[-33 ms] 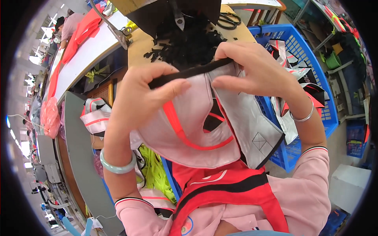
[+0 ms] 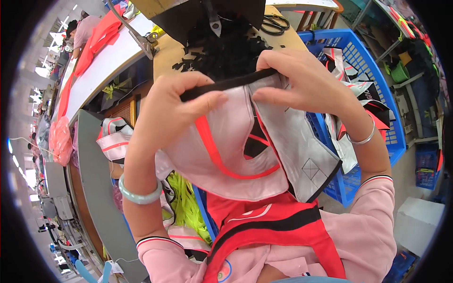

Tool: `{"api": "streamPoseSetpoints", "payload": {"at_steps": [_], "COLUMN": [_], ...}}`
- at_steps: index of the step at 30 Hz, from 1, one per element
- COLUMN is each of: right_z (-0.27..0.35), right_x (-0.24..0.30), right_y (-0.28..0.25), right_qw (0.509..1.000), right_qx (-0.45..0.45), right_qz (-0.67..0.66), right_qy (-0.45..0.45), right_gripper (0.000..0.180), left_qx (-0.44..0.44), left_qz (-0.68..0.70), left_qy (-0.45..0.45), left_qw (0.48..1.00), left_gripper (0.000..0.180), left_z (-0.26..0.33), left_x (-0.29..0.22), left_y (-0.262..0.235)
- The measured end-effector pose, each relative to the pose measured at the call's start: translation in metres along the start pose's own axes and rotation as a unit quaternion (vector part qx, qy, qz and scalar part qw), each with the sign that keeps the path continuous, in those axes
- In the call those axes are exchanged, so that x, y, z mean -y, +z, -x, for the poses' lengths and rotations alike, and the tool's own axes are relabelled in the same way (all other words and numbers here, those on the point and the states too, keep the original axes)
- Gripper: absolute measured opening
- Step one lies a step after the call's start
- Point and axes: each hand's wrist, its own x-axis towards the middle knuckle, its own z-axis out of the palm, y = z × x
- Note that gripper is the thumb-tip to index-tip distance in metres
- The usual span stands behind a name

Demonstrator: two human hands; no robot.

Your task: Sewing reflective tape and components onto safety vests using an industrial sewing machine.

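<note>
Both my hands hold a silver-grey sewn cloth piece by its black-bound upper edge. It has a curved coral stripe, a dark opening near the middle, and a stitched crossed square at its lower right corner. My left hand pinches the edge at the left, thumb in front and fingers behind. Likewise, my right hand grips the edge at the right, with its thumb on the front face. The cloth hangs down before my red apron. Fingertips behind the edge are partly hidden.
Beyond my hands, black scraps lie on a wooden table under a dark machine guard with a metal tip. Black scissors rest nearby. A blue basket of similar pieces stands right; yellow-green strips fill a container at left.
My left hand and wrist have shifted very slightly upward, and the black edge between my hands sits at a slightly different tilt. Both hands keep their hold.
</note>
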Motion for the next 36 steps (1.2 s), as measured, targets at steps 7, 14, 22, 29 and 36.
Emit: {"api": "streamPoseSetpoints", "payload": {"at_steps": [7, 14, 22, 29, 36], "right_z": [-0.034, -0.061, -0.071, -0.078, -0.084], "right_x": [-0.041, -0.059, -0.08, -0.079, -0.085], "right_y": [0.038, 0.044, 0.048, 0.05, 0.046], "right_qw": [0.996, 0.987, 0.99, 0.989, 0.99], "right_qx": [0.033, 0.026, 0.006, 0.019, 0.022], "right_qz": [-0.03, -0.104, -0.087, -0.073, -0.085], "right_qy": [0.078, 0.119, 0.11, 0.125, 0.114], "right_gripper": [0.041, 0.039, 0.042, 0.043, 0.043], "left_qx": [0.067, 0.081, 0.075, 0.083, 0.075], "left_qz": [0.006, 0.082, 0.069, 0.05, 0.089], "left_qy": [-0.08, -0.157, -0.147, -0.145, -0.158], "left_qw": [0.995, 0.981, 0.984, 0.985, 0.981], "left_gripper": [0.024, 0.023, 0.042, 0.046, 0.037], "left_z": [-0.054, -0.089, -0.113, -0.116, -0.115], "left_x": [0.049, 0.075, 0.099, 0.102, 0.096], "left_y": [-0.012, -0.028, -0.028, -0.032, -0.036]}}
